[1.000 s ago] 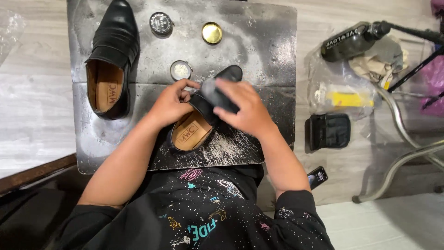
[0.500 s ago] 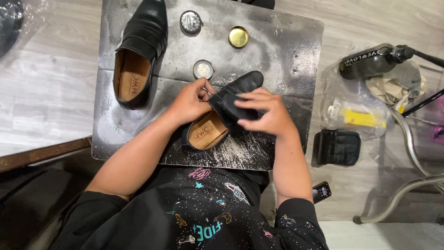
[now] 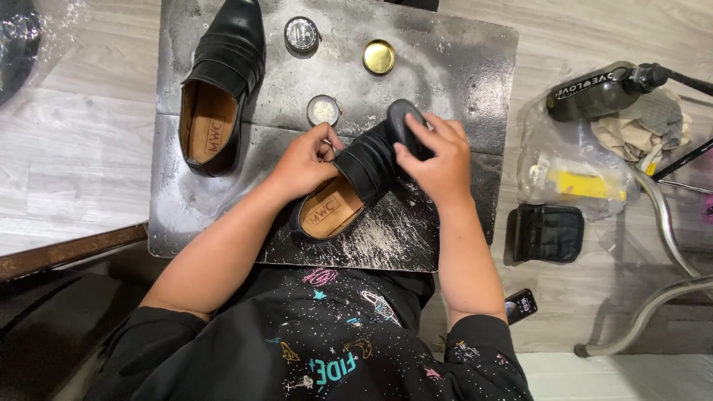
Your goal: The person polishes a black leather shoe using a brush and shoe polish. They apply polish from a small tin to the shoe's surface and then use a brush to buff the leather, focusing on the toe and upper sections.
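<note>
I have one black loafer (image 3: pixel 349 189) lying on the dark metal board (image 3: pixel 460 82) in front of me, heel toward my body and toe pointing away to the right. My left hand (image 3: pixel 301 163) curls against its near side by the tongue, fingers bent in to steady it. My right hand (image 3: pixel 438 160) is cupped over the toe, fingers closed around the front of the shoe; whether a cloth or pad sits under my palm I cannot tell, since the hand covers that spot.

By my reading, I am in the middle of working the toe cap of this shoe, holding it firm with one hand and rubbing with the other. The next move seems to call for a steady left grip so the shoe does not slide on the dusty board, and even pressure from the right hand across the leather.

Counting what lies about: two black loafers, the one I hold and a second loafer (image 3: pixel 219 82) at the far left of the board, tan lining showing. Three small round tins: a dark-topped tin (image 3: pixel 301 34), a gold lid (image 3: pixel 379 57) and an open tin (image 3: pixel 324 110) just beyond my left knuckles. Off the board to the right sit one black pouch (image 3: pixel 548 233) and one clear plastic bag (image 3: pixel 572 174).
</note>
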